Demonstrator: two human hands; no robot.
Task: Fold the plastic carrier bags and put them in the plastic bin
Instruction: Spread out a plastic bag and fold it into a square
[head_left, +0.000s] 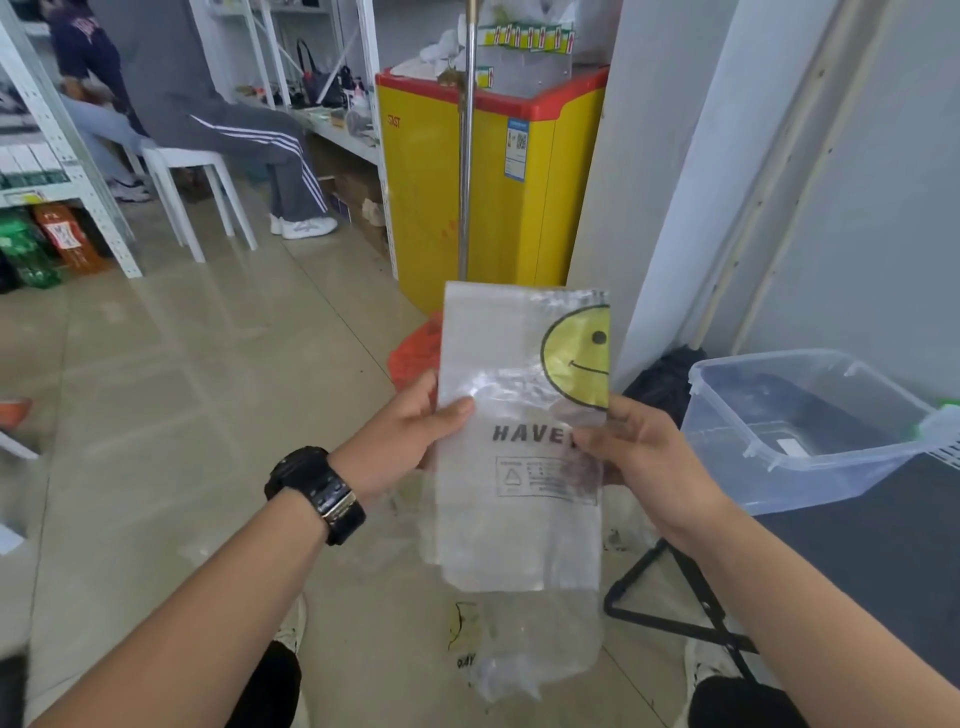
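I see both hands holding one carrier bag (498, 338) upright in the air over the floor, just left of the dark worktop (883, 561). The bag is thin, cloudy-clear plastic, folded lengthwise into a narrow strip, creased and shiny across the middle. Half a yellow smiley face shows at its right edge. Under it stands "HAVE" in black capitals, cut off by the fold, then a boxed panel with a triangle mark whose small print I cannot read.

My left hand (415, 426) grips the bag's left edge, thumb on the front. My right hand (639, 447) pinches the right edge beside the lettering.

The clear plastic bin (810, 467) sits at the worktop's left edge, open-topped. Another clear bag (524, 654) lies on the floor below.
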